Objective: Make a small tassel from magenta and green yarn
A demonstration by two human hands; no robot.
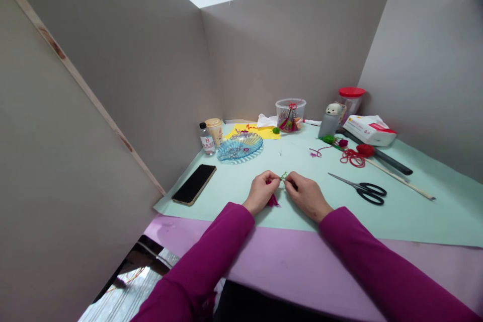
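Observation:
My left hand point(260, 192) is closed around a magenta tassel point(273, 202), whose loose strands hang below the fingers. A short length of green thread point(284, 176) spans the gap between my two hands at the tassel's top. The fingertips of my right hand point(305, 194) pinch the other side of this green thread. Both hands rest just above the pale green table cover near its front edge. How the thread is wound or knotted is hidden by the fingers. Black-handled scissors point(364, 190) lie to the right of my right hand.
A phone point(194, 184) lies at left, below a blue shell-shaped dish point(241, 149) and a small bottle point(207, 140). A clear tub point(290, 110) with tassels stands behind. Red yarn point(353, 158), a stick point(402, 179), a grey bottle point(330, 122) and a tissue pack point(370, 130) are at right.

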